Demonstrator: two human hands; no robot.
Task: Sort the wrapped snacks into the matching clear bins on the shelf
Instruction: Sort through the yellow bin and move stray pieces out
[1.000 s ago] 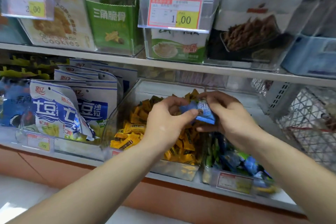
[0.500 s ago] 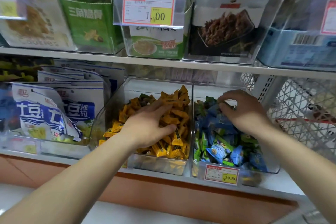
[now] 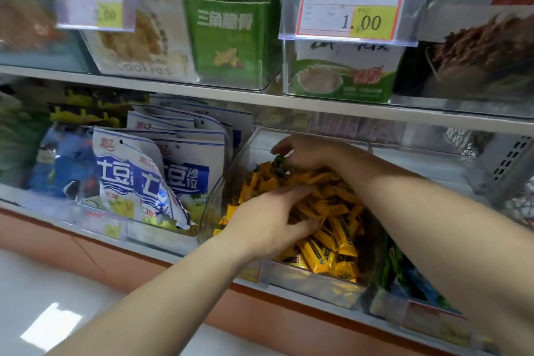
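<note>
A clear bin [image 3: 224,182] on the lower shelf holds a heap of yellow wrapped snacks [image 3: 326,228]. My left hand [image 3: 268,220] lies flat on the front of that heap with its fingers stretched out and nothing in it. My right hand [image 3: 306,150] reaches across to the back of the same bin. Its fingertips pinch a dark green wrapped snack [image 3: 278,166] that lies among the yellow ones. The neighbouring bin of blue and green snacks [image 3: 404,274] is on the right, mostly hidden by my right forearm.
Blue and white bags [image 3: 179,176] stand in the bin to the left. The upper shelf [image 3: 202,92] carries a green box [image 3: 231,35], a cookie bag [image 3: 138,37] and a price tag [image 3: 351,9]. A wire basket [image 3: 520,196] is at the far right.
My right hand left the blue and green bin and crossed left to the back of the yellow bin, onto the green snack. My left hand stays on the yellow heap. The view shifted right.
</note>
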